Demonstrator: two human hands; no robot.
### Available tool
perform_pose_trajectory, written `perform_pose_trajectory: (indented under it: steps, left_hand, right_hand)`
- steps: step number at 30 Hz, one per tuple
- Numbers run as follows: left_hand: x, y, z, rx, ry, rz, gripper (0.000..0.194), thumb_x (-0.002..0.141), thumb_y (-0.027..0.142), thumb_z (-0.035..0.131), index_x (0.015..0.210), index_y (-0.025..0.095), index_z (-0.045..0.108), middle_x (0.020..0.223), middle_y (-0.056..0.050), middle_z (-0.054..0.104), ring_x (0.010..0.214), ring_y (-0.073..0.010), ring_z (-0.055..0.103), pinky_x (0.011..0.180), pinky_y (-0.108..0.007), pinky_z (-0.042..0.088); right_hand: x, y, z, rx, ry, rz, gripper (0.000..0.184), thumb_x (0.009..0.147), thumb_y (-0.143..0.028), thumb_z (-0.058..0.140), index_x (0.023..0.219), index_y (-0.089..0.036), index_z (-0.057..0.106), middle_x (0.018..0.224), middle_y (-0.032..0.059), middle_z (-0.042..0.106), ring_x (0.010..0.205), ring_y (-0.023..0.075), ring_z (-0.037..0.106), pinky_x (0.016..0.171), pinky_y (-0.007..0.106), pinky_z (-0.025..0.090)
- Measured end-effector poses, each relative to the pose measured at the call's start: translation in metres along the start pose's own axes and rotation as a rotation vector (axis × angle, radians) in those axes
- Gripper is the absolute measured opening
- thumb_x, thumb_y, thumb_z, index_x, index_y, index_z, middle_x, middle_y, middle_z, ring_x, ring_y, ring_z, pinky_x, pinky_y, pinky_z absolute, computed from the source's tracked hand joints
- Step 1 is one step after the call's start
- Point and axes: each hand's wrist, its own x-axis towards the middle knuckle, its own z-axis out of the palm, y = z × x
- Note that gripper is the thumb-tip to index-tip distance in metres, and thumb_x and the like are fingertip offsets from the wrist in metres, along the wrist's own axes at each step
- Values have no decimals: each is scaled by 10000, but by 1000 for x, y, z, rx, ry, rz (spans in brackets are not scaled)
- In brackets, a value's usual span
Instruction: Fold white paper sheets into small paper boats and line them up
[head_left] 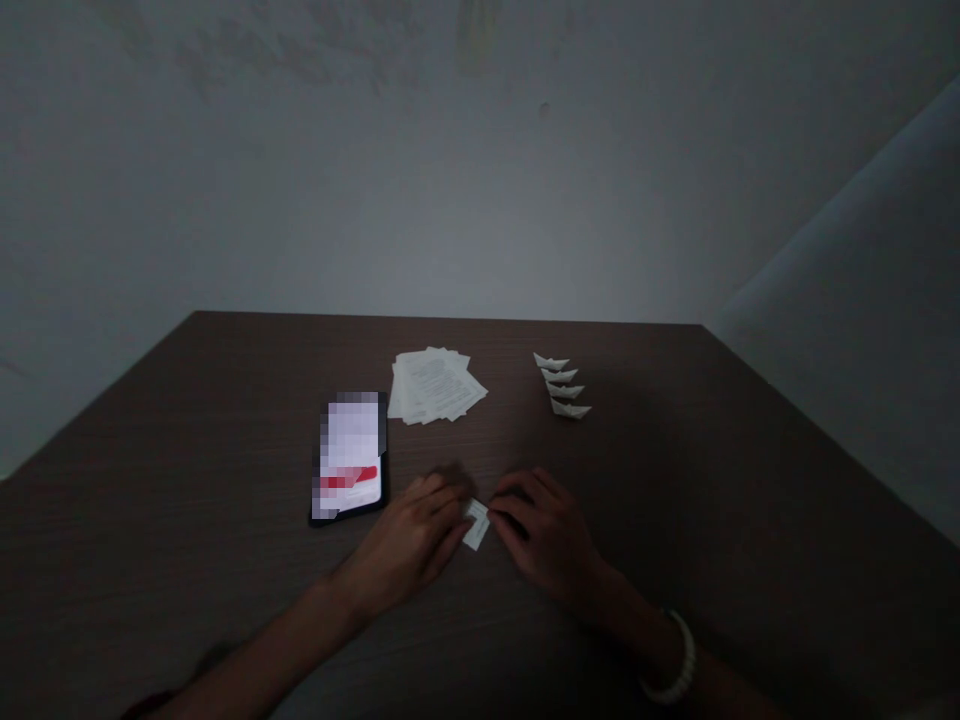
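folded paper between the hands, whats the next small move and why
Probably press the crease flat: both the left hand and right hand pinch the small folded paper on the table, and four finished paper boats sit beyond.

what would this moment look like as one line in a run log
left hand: on folded paper piece | right hand: on same piece | table: phone, paper stack, four paper boats

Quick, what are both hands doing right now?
Left hand: fingers pinching the small folded white paper piece.
Right hand: fingers pinching the same paper.
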Motion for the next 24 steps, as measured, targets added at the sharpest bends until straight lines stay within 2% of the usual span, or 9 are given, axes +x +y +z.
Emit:
perform_pose_trajectory:
  steps: [3, 5, 8, 11, 13, 20, 24]
  left_hand:
    - [2, 1, 0, -22, -25, -32, 189, 952, 189, 449, 910, 161, 632, 928, -62, 641, 887, -215, 543, 817, -394, 461]
    - [1, 1, 0, -27, -13, -33, 201, 956, 193, 444, 937, 161, 642, 915, -63, 637, 876, -215, 540, 808, -394, 462]
    - [-1, 2, 0, -23, 13, -11, 213, 955, 182, 445, 1007, 163, 651, 951, -72, 636, 904, -224, 535, 804, -397, 462]
    - [-2, 2, -1, -11, 13, 0, 220, 953, 186, 454, 959, 164, 672, 935, -70, 633, 893, -225, 533, 783, -397, 461]
    - [-2, 2, -1, -12, 0, 3, 209, 944, 190, 475, 927, 172, 682, 946, -64, 629, 894, -224, 529, 782, -399, 459]
    - [-2, 2, -4, -16, -4, 9, 204, 939, 191, 485, 932, 180, 689, 967, -62, 619, 898, -214, 520, 784, -392, 460]
    - [-2, 2, -5, 12, -12, 21, 216, 942, 191, 474, 938, 181, 689, 930, -63, 622, 885, -220, 523, 762, -394, 462]
  right_hand:
    - [0, 5, 0, -15, 67, 49, 71, 859, -150, 594, 869, -191, 651, 939, 57, 604, 888, 195, 527, 795, 336, 462]
    - [-1, 8, -2, -31, 77, 35, 111, 844, -108, 587, 881, -191, 652, 944, 57, 600, 885, 192, 523, 790, 326, 459]
    - [-4, 9, -7, -80, -11, -89, 217, 817, -71, 577, 961, -213, 657, 978, 54, 592, 878, 194, 506, 765, 317, 448]
    - [-6, 8, -10, -153, -117, -209, 274, 833, -92, 563, 1052, -238, 640, 1009, 52, 586, 855, 193, 490, 740, 317, 426]
    - [-6, 7, -11, -184, -141, -240, 267, 854, -122, 558, 1082, -243, 629, 1025, 53, 581, 852, 193, 482, 729, 318, 409]
    - [-7, 7, -8, -188, -173, -260, 300, 867, -155, 563, 1146, -256, 605, 1007, 52, 566, 855, 193, 462, 712, 318, 356]
    - [-6, 4, -10, -177, -192, -188, 321, 858, -144, 560, 1138, -289, 616, 959, 43, 554, 839, 191, 452, 700, 318, 337]
